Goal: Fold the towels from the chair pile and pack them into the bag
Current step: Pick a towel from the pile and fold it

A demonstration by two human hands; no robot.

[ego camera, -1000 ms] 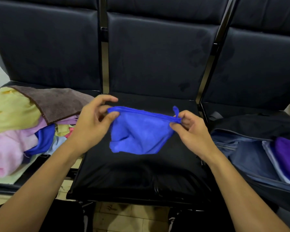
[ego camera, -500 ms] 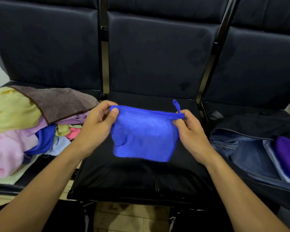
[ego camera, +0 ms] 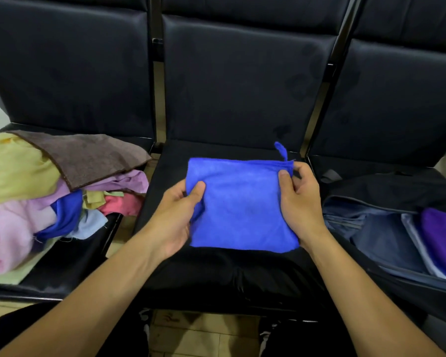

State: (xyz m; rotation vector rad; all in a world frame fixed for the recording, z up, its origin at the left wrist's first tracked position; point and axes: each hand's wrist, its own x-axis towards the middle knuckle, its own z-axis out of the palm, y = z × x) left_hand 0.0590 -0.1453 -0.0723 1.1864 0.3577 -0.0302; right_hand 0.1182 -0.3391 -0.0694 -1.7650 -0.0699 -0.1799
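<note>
A: Where is the small bright-blue microfibre towel (ego camera: 242,204) at this moment?

B: Over the black padded middle seat (ego camera: 216,276), folded to a rough rectangle. Whether it lies on the cushion or hangs just above it, I cannot tell. Its hanging loop (ego camera: 281,150) sticks up at the far right corner.

A: And the hands?

B: Both hold it. The left hand (ego camera: 177,215) grips the left edge, thumb on top and fingers tucked beneath. The right hand (ego camera: 298,199) pinches the right edge close to the loop, thumb pressed on the cloth.

A: What could go wrong?

B: The fold looks loose, and the left side is bunched under the thumb. I judge that lifting it by the edges alone would let the layers slide apart, so it would open on the way across. The loop might also snag on the zip.

A: Where must it go?

B: Into the dark open bag (ego camera: 386,238) on the right seat, where a purple folded towel (ego camera: 442,238) already lies. The opening faces the person, but the upper flap sags over it, so a sprung towel might catch on the rim.

A: And the rest?

B: The heap of mixed pastel towels (ego camera: 36,199) sits on the left seat, a brown towel (ego camera: 85,155) on top, with plenty left. Some hang near the front edge and might slip off if one is pulled carelessly.
</note>
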